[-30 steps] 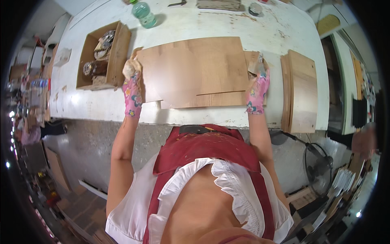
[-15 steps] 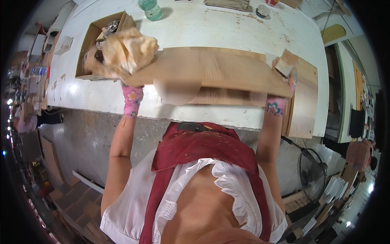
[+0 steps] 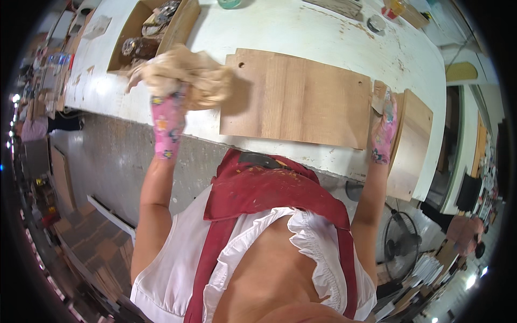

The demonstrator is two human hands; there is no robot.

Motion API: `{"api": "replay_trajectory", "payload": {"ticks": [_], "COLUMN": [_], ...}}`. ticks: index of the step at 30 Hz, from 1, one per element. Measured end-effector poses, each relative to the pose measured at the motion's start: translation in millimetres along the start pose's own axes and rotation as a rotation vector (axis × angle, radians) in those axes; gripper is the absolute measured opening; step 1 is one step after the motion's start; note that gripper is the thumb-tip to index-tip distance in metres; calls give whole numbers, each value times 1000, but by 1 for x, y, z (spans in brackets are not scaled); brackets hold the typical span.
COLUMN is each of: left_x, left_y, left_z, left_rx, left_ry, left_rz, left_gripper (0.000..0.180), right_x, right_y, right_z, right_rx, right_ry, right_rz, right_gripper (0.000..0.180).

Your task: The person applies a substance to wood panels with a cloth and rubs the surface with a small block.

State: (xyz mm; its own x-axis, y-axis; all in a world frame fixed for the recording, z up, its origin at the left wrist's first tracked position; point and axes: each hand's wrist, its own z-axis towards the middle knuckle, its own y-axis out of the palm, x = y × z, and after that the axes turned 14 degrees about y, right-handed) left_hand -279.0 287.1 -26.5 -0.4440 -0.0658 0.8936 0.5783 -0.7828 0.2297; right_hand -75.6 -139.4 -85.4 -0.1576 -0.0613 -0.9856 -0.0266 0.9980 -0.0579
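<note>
In a workshop with a grey concrete floor point(image 3: 113, 161), a white worktable point(image 3: 269, 24) with brown stains stands before the person. Near its front edge lies a rectangular wood-grain panel point(image 3: 301, 102), flat, with a small round hole near each upper corner. At its left end, the left hand point(image 3: 170, 110), in a pink floral glove, grips a crumpled beige cloth point(image 3: 188, 75); the cloth and some blur hide the fingers. At the opposite end, the right hand point(image 3: 384, 129), gloved alike, holds a small folded tan piece point(image 3: 380, 96) in a narrow grip; whether it touches the panel I cannot tell. Just beside that hand rests a stack of similar boards point(image 3: 413, 140). Beyond the cloth sits an open cardboard box point(image 3: 177, 29) containing a brown glass jar point(image 3: 140, 48). Farther back are a small round container point(image 3: 376, 23) and a weathered block point(image 3: 338, 6). Below the table's right side stands a black fan point(image 3: 402, 243).
</note>
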Motion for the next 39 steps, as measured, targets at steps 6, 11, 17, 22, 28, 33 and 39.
{"api": "replay_trajectory", "payload": {"ticks": [6, 11, 17, 22, 28, 33, 39], "left_x": [-32, -68, -58, -62, -69, -63, -49], "left_y": [106, 112, 101, 103, 112, 115, 120], "left_z": [-65, -95, -114, -110, -89, -83, -64], "left_rx": [-975, -1078, -1165, -1109, -1020, -1012, -1073], "left_ry": [572, 408, -301, -139, 531, 534, 573], "left_rz": [394, 468, 331, 201, 382, 372, 429], "left_gripper": [38, 51, 57, 60, 63, 61, 58], "right_x": [-67, -113, -64, -60, -74, -75, -60], "right_y": [65, 164, 260, 269, 298, 311, 301], "right_z": [-17, -66, -97, -84, 1, 25, -1], "right_rx": [-194, -797, -1452, -1412, -886, -761, -812], "right_ry": [-125, -709, -1048, -1102, -1011, -849, -740], "right_rz": [-149, -851, -905, -826, -1021, -1065, -1033], "right_gripper": [42, 49, 32, 31, 30, 29, 35]}}
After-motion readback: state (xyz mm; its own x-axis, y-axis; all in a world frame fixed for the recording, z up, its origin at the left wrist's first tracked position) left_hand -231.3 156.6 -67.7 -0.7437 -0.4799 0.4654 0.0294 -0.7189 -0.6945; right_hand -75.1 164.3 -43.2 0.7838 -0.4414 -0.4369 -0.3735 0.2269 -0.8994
